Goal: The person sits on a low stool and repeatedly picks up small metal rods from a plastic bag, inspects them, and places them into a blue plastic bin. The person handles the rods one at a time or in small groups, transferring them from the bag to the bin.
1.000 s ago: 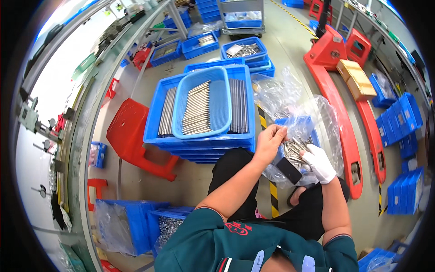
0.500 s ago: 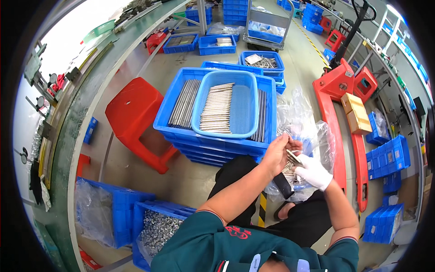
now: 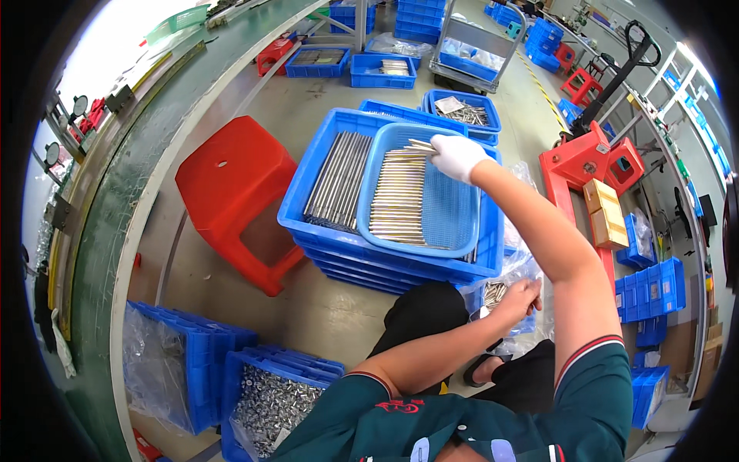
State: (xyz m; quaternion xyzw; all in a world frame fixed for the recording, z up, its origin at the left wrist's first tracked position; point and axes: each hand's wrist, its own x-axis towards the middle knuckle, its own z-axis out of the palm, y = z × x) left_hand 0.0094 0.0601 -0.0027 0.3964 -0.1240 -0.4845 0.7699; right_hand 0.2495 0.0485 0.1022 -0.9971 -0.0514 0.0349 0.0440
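Note:
My right hand (image 3: 456,156), in a white glove, reaches out over a light blue basket (image 3: 462,219) and is shut on a few thin metal rods (image 3: 419,146) at the far end of a row of rods (image 3: 396,196) lying in it. The basket rests on a stack of blue crates (image 3: 323,231) that also holds darker rods (image 3: 339,181). My bare left hand (image 3: 522,296) stays low at my right side, fingers closed in a clear plastic bag of metal parts (image 3: 496,292).
A red plastic stool (image 3: 231,192) stands left of the crates. Blue crates with bagged metal parts (image 3: 265,400) sit at lower left. A red pallet jack (image 3: 585,158) with cardboard boxes (image 3: 604,215) is on the right. More blue bins (image 3: 462,112) lie beyond, a green bench edge (image 3: 131,177) at left.
My right hand left the bag and stretched forward to the far end of the light blue basket with rods. The left hand stayed at the bag. The view tilted further forward.

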